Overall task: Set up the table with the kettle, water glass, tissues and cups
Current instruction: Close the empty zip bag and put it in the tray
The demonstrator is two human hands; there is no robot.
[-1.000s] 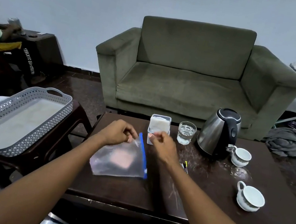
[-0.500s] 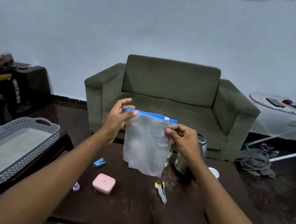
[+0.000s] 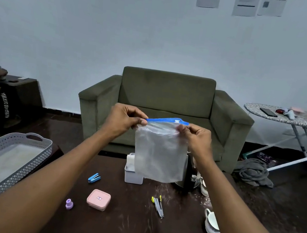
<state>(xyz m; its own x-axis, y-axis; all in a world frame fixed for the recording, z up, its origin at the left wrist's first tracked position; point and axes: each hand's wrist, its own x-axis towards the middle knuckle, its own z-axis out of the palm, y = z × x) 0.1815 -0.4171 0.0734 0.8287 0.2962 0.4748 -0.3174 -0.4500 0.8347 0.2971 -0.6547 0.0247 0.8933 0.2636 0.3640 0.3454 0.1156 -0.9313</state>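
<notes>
My left hand and my right hand pinch the two top corners of a clear zip bag with a blue seal, holding it up in the air above the dark table. Behind the bag stand the white tissue box and the black kettle, both partly hidden. One white cup shows beside the kettle, another white cup sits nearer the right front. The water glass is hidden behind the bag.
On the table lie a pink box, a blue clip, a purple cap and a yellow-handled clipper. A grey tray stands at left. A green sofa is behind; an ironing board stands at right.
The bag rose from the table into the air, leaving small items lying on the table. Both hands now grip its top corners, and the view has tilted upward.
</notes>
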